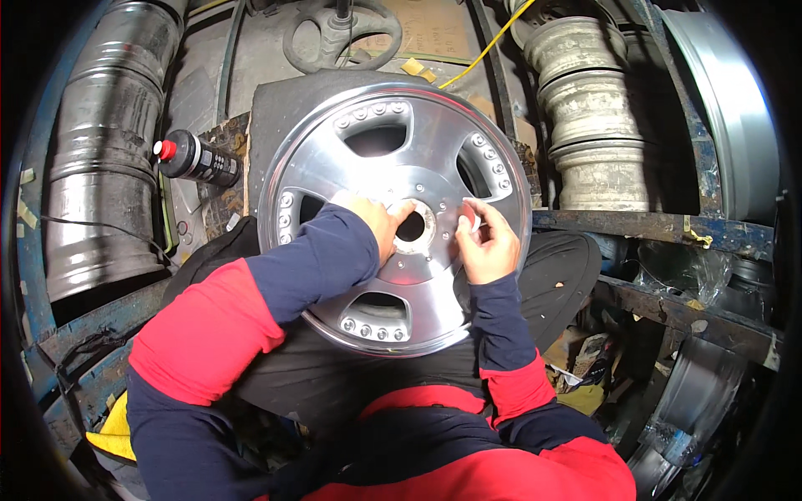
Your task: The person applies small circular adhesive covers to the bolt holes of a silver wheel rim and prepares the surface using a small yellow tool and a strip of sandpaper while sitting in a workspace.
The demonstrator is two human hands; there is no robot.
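A polished silver alloy wheel [418, 284] lies face up across my lap and on a dark mat, with several openings and groups of small bolts around its face. My left hand [373, 219] rests on the wheel's middle. One finger stretches to the edge of the centre hole [410, 227]; the other fingers are partly lost in glare. In my right hand [489, 246], a small round red-and-white piece [470, 217] is pinched between thumb and fingers, just right of the hole. I cannot make out its exact kind.
A dark bottle with a red cap [200, 160] lies left of the wheel. Metal rims stand stacked at left [104, 167] and right [601, 125]. Blue metal rails [652, 225] frame the place. A steering wheel [338, 37] and a yellow cord [489, 46] are at the far side.
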